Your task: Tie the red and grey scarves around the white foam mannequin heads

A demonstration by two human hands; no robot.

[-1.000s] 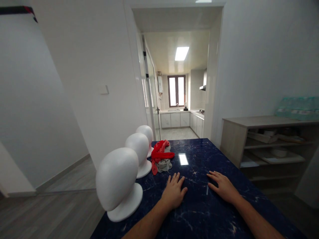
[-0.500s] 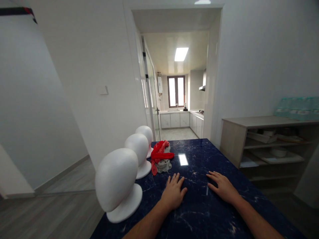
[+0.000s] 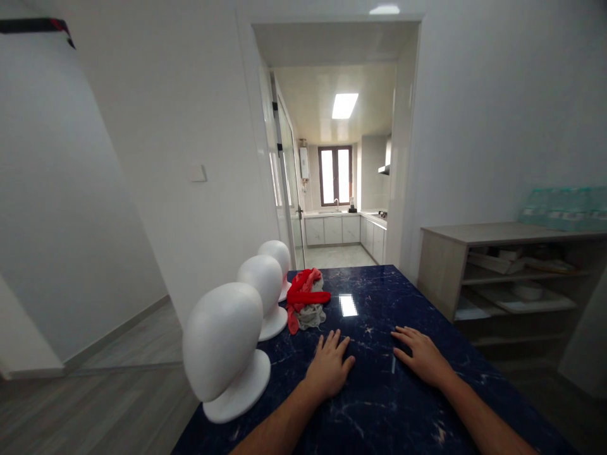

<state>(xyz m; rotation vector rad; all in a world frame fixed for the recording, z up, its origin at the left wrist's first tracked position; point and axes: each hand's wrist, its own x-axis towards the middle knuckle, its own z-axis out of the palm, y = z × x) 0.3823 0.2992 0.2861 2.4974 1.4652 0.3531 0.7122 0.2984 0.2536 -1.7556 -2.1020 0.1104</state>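
My left hand (image 3: 328, 365) lies flat on the dark blue marbled table (image 3: 365, 404), fingers spread and holding nothing. Further right, my right hand (image 3: 419, 355) rests on the same surface, also with its fingers apart. Just beyond my left hand is a crumpled pile of red, pink and grey cloth (image 3: 307, 297). Three white head-shaped stands on round bases form a row along the table's left side: a near one (image 3: 222, 344), a middle one (image 3: 260, 282) and a far one (image 3: 275, 254). Neither hand touches the cloth or the stands.
A wooden shelf unit (image 3: 441, 265) stands right of the table, with trays and papers inside and a pack of bottles (image 3: 564, 207) on top. Past the table's far edge, a doorway opens onto a kitchen with white cabinets (image 3: 332, 230). A wall (image 3: 199, 114) rises behind the stands.
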